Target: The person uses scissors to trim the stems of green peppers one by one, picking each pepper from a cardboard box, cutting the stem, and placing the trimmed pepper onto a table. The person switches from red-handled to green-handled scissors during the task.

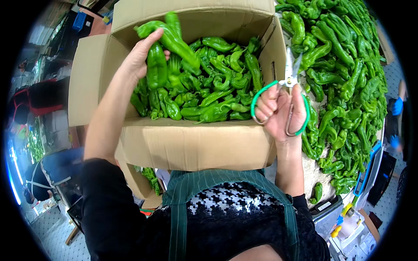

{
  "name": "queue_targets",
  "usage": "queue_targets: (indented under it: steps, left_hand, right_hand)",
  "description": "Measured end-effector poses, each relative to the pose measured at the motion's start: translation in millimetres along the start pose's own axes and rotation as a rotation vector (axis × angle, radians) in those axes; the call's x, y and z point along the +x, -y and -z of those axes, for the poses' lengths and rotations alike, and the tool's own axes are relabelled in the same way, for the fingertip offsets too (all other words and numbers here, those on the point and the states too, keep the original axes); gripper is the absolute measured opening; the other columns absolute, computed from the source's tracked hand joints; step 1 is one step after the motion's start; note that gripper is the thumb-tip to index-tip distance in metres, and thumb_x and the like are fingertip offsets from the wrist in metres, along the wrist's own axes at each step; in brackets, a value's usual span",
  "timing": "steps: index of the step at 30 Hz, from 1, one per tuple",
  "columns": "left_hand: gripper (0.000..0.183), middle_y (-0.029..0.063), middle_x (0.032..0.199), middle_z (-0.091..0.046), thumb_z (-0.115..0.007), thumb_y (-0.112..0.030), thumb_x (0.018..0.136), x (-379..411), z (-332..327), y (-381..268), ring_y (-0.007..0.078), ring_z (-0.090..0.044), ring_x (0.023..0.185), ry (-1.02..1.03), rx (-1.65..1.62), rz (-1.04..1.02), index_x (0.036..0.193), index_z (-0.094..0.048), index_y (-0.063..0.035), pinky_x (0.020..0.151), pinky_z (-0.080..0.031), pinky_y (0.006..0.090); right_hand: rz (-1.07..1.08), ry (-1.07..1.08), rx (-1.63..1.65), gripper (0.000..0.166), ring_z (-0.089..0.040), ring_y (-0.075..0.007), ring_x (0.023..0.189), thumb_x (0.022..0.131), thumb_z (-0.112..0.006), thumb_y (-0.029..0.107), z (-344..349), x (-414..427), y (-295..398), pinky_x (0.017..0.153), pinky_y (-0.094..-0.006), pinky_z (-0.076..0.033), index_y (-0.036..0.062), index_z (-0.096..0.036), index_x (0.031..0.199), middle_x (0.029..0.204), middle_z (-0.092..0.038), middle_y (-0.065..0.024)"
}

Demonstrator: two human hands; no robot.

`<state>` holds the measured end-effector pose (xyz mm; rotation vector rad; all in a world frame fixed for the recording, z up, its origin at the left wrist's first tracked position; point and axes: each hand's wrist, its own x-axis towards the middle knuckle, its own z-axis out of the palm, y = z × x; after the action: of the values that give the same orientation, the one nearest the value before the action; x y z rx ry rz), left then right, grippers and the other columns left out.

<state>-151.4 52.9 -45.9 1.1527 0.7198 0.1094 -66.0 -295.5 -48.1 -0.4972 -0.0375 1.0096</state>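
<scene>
My left hand grips several long green peppers above the left part of an open cardboard box. They are slightly blurred, and my fingers are partly hidden behind them. Many loose green peppers fill the bottom of the box. Beside its right wall, my right hand holds scissors with green-wrapped handles. The blades point away from me and stand slightly apart. A big heap of green peppers lies on the table just past the scissors.
A second cardboard box with green peppers sits below the first one. On the right are a blue-edged tray and a dark-topped container. Blue-gloved hands of another person show at the far right. A chair stands at left.
</scene>
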Motion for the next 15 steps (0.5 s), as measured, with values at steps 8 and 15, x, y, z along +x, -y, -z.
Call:
queue_targets:
  steps: [8,15]
  left_hand:
    - [0.047,0.007,0.082,-0.062,-0.075,-0.048,0.075,-8,-34,12,0.0173,-0.06,0.066,-0.198,-0.4,-0.09,0.096,-0.06,-0.0081,0.059,-0.053,0.0339]
    - [0.051,0.0069,0.082,-0.063,-0.074,-0.051,0.074,-28,-54,19,0.017,-0.059,0.066,-0.155,-0.414,0.009,0.096,-0.06,-0.0079,0.06,-0.053,0.0337]
  right_hand:
    - [0.068,-0.19,-0.695,0.025,-0.052,-0.0123,0.055,0.085,-0.066,0.027,-16,29,-20,0.053,-0.025,-0.042,0.0035,-0.057,0.086,0.066,-0.054,-0.0039]
    - [0.447,-0.137,-1.227,0.043,-0.052,-0.0085,0.074,0.069,-0.08,0.006,-30,87,-36,0.072,-0.0248,-0.046,0.0014,-0.057,0.105,0.083,-0.057,-0.0003]
